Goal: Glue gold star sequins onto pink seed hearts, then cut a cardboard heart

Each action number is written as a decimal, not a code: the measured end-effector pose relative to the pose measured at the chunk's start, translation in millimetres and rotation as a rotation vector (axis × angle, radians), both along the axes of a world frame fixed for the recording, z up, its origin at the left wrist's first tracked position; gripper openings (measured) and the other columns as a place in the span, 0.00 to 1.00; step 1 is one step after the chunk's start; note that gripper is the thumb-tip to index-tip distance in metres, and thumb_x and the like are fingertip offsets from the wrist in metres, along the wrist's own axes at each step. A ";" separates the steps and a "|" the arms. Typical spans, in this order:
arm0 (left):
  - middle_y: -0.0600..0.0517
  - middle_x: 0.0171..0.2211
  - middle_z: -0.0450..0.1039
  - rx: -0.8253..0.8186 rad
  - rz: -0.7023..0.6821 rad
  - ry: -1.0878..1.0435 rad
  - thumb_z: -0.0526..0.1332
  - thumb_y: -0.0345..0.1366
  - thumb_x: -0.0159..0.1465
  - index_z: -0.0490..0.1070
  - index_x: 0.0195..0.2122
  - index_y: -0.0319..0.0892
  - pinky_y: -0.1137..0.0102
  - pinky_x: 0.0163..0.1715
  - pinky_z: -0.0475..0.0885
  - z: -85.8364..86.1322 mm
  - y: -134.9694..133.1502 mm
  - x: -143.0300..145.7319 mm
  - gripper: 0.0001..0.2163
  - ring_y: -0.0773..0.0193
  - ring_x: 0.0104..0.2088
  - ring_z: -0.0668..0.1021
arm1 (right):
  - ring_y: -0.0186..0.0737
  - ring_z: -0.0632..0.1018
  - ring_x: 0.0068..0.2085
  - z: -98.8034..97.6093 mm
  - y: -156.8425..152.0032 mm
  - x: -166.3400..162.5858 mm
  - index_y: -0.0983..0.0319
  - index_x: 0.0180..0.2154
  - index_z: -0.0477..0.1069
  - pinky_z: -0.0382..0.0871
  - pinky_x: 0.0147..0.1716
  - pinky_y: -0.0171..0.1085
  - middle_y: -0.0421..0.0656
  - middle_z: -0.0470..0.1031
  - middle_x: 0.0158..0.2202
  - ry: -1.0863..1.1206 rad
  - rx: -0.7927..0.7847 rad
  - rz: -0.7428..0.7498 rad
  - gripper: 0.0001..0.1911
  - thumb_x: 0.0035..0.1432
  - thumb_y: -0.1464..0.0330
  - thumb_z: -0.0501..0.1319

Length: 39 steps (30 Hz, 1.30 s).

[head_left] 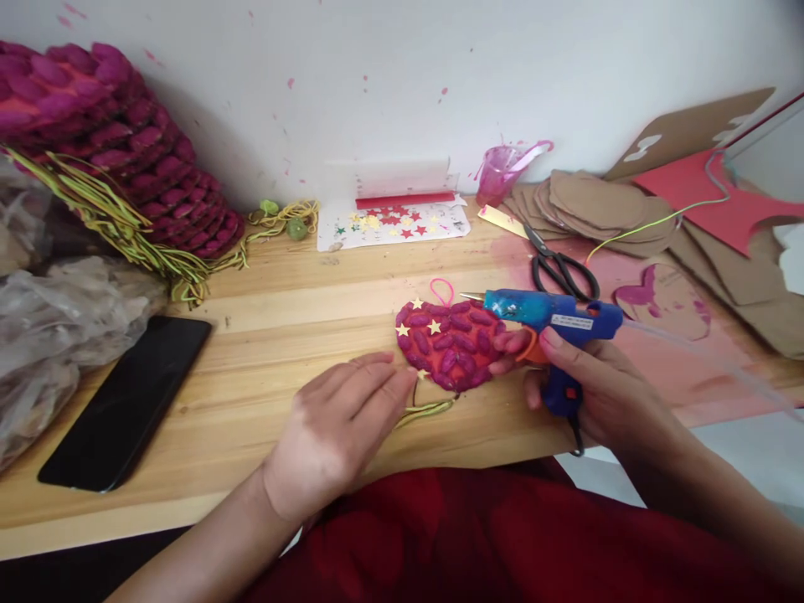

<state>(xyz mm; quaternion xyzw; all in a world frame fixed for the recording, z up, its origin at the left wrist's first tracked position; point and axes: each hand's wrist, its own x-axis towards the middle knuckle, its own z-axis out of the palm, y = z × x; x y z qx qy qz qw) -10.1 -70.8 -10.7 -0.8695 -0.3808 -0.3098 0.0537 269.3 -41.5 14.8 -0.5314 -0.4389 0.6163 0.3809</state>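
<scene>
A heart (461,347) covered in purple pieces over red lies on the wooden table, with a pink loop at its top and green-yellow strings at its bottom. Gold stars (434,327) sit on its upper left part. My left hand (348,419) is closed at the heart's lower left edge, its fingertips pinching a small gold star (423,374). Blue and teal, a hot glue gun (549,314) is gripped in my right hand (596,385), with its nozzle pointing left above the heart. Some right fingers touch the heart's right edge.
A phone (129,402) and plastic bags (69,335) lie left, below a stack of purple-trimmed pieces (138,151). Loose stars cover a white sheet (393,222). Black scissors (559,268), a pink cup (496,172), cardboard cutouts (596,201) and red paper (709,188) are at right.
</scene>
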 end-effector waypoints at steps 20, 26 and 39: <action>0.48 0.40 0.80 0.105 0.053 0.320 0.62 0.27 0.65 0.73 0.49 0.37 0.61 0.44 0.70 8.0 8.1 9.9 0.11 0.55 0.44 0.78 | 0.34 0.75 0.24 -15.2 -0.5 9.4 0.61 0.34 0.77 0.68 0.26 0.34 0.44 0.82 0.33 0.055 -0.027 0.041 0.17 0.61 0.54 0.63; 0.49 0.39 0.81 0.122 0.048 0.316 0.61 0.26 0.66 0.74 0.48 0.36 0.60 0.43 0.69 8.5 7.8 10.0 0.10 0.55 0.43 0.78 | 0.33 0.75 0.24 -16.1 0.2 9.4 0.60 0.34 0.77 0.68 0.25 0.33 0.43 0.82 0.32 0.059 -0.023 0.048 0.16 0.60 0.54 0.63; 0.54 0.36 0.80 0.119 0.102 0.180 0.68 0.30 0.61 0.76 0.42 0.42 0.61 0.42 0.67 3.2 7.2 13.2 0.09 0.59 0.41 0.79 | 0.31 0.75 0.23 -17.0 -0.2 9.4 0.60 0.33 0.78 0.67 0.25 0.30 0.41 0.82 0.31 0.054 -0.013 0.045 0.15 0.61 0.54 0.63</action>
